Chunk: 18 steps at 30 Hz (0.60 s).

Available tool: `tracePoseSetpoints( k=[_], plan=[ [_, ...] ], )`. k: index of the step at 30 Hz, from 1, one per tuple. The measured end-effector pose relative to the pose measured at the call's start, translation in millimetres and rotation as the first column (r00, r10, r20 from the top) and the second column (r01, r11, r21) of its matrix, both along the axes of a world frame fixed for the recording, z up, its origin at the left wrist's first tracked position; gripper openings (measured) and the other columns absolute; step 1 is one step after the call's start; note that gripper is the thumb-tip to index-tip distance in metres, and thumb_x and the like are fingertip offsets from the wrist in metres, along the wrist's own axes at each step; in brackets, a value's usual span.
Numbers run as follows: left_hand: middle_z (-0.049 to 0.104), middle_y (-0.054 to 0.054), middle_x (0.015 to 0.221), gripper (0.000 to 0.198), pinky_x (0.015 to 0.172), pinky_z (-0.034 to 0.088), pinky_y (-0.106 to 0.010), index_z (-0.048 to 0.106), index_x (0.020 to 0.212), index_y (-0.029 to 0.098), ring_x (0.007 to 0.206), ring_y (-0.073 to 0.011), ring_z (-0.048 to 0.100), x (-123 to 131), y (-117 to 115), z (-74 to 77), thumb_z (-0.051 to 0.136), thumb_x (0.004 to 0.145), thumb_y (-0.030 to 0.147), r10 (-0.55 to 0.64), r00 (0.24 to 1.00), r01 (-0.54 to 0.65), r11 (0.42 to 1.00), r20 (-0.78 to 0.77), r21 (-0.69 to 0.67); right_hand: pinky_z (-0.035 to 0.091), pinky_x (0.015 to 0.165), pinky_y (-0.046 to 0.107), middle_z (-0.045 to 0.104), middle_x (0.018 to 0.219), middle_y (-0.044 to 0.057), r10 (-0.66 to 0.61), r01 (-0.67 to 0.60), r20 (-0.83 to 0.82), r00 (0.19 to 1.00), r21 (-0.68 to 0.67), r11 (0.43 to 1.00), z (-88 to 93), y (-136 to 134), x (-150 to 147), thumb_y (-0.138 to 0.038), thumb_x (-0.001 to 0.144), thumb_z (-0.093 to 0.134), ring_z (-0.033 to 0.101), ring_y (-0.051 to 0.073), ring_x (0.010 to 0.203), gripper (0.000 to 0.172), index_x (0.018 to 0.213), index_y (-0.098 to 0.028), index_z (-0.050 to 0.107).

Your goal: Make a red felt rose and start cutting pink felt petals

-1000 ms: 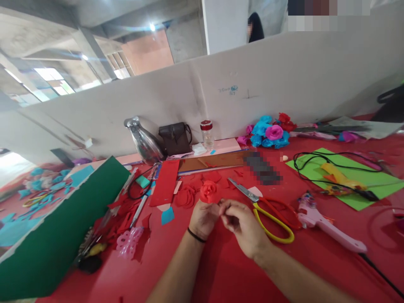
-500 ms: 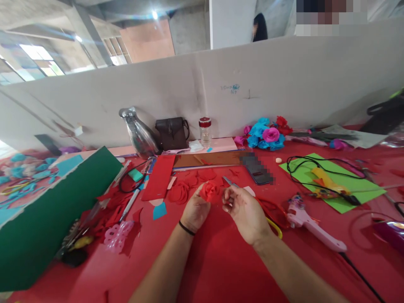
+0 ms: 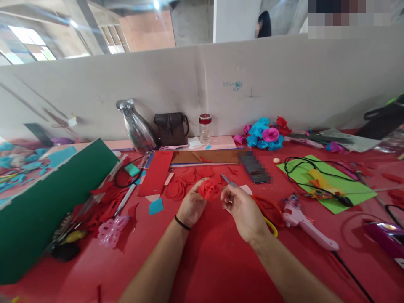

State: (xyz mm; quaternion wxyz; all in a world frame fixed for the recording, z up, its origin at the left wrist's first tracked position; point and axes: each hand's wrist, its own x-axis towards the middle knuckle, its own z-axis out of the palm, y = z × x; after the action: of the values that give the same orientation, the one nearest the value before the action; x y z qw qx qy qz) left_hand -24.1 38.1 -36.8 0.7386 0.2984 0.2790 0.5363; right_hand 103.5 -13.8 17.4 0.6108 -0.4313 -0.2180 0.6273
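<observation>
A red paper rose (image 3: 209,189) is held upright by my left hand (image 3: 192,207), whose fingers wrap round its base. At the flower's right edge is my right hand (image 3: 242,213), its fingers curled in. Whether a petal is pinched between those fingertips does not show clearly. Behind the rose lie loose red petals (image 3: 176,189) in a small pile, with more scattered farther back. Scissors with red and yellow handles (image 3: 269,225) rest partly under my right hand, their blade pointing away from me. To their right lies a pink glue gun (image 3: 307,225).
A green board box (image 3: 59,202) stands at the left by red scraps and a pink openwork piece (image 3: 112,230). Farther back are a steel jug (image 3: 137,128), a brown bag (image 3: 171,128), a glass bottle (image 3: 205,131), a phone (image 3: 255,167) and finished paper flowers (image 3: 268,134). Cables cross green paper (image 3: 334,202).
The rose has turned slightly in my left hand, and the gap between it and my right fingers has narrowed. The whole view has shifted a little.
</observation>
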Motion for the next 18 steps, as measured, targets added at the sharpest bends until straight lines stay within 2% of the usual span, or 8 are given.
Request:
tracePoseSetpoints(
  k=[2, 5, 10, 15, 18],
  plan=[
    [0.068, -0.002, 0.092, 0.037, 0.085, 0.045, -0.025, 0.067, 0.089, 0.016, 0.089, -0.0157, 0.062, -1.0, -0.1, 1.2, 0.057, 0.058, -0.002, 0.009, 1.000, -0.010, 1.000, -0.015, -0.008, 0.032, 0.056, 0.026, 0.048, 0.057, -0.003, -0.011, 0.011, 0.038, 0.999, -0.015, 1.000, -2.6, 0.8, 1.7, -0.042, 0.061, 0.064, 0.037, 0.012, 0.057, 0.027, 0.051, -0.021, 0.051],
    [0.067, -0.002, 0.091, 0.039, 0.083, 0.045, -0.025, 0.067, 0.092, 0.017, 0.085, -0.0147, 0.062, -2.3, -0.8, 2.7, 0.057, 0.059, -0.002, 0.008, 1.000, -0.008, 1.000, -0.013, -0.024, 0.028, 0.054, 0.026, 0.041, 0.056, -0.004, -0.014, 0.018, 0.188, 0.982, -0.017, 1.000, -8.3, 1.9, 3.8, -0.039, 0.064, 0.061, 0.034, 0.012, 0.056, 0.024, 0.054, -0.021, 0.049],
    [0.065, -0.001, 0.092, 0.041, 0.075, 0.045, -0.022, 0.067, 0.090, 0.017, 0.077, -0.0119, 0.058, -2.4, -2.2, 5.0, 0.058, 0.055, -0.001, -0.027, 0.999, 0.028, 1.000, -0.030, 0.001, 0.028, 0.058, 0.028, 0.044, 0.061, -0.005, 0.035, -0.083, 0.377, 0.926, 0.113, 0.990, -11.7, 1.1, 3.9, -0.036, 0.065, 0.064, 0.035, 0.012, 0.059, 0.017, 0.064, -0.021, 0.056],
    [0.059, -0.001, 0.096, 0.031, 0.074, 0.043, -0.022, 0.066, 0.075, 0.016, 0.083, -0.0128, 0.055, -1.0, -3.6, 8.1, 0.055, 0.052, -0.003, -0.039, 0.997, 0.044, 0.995, -0.064, 0.086, 0.025, 0.057, 0.028, 0.038, 0.055, -0.005, 0.030, -0.095, 0.428, 0.903, 0.132, 0.987, -9.5, -1.3, 4.1, -0.033, 0.066, 0.060, 0.031, 0.012, 0.056, 0.021, 0.053, -0.021, 0.049],
    [0.057, 0.000, 0.099, 0.033, 0.076, 0.042, -0.021, 0.066, 0.070, 0.017, 0.088, -0.0130, 0.053, -1.5, -3.2, 8.0, 0.053, 0.049, -0.004, -0.045, 0.996, 0.055, 0.991, -0.077, 0.123, 0.025, 0.056, 0.029, 0.035, 0.050, -0.005, 0.045, -0.132, 0.492, 0.869, 0.144, 0.981, -9.7, -2.1, 6.1, -0.031, 0.067, 0.057, 0.031, 0.012, 0.054, 0.028, 0.045, -0.021, 0.043]
  ],
)
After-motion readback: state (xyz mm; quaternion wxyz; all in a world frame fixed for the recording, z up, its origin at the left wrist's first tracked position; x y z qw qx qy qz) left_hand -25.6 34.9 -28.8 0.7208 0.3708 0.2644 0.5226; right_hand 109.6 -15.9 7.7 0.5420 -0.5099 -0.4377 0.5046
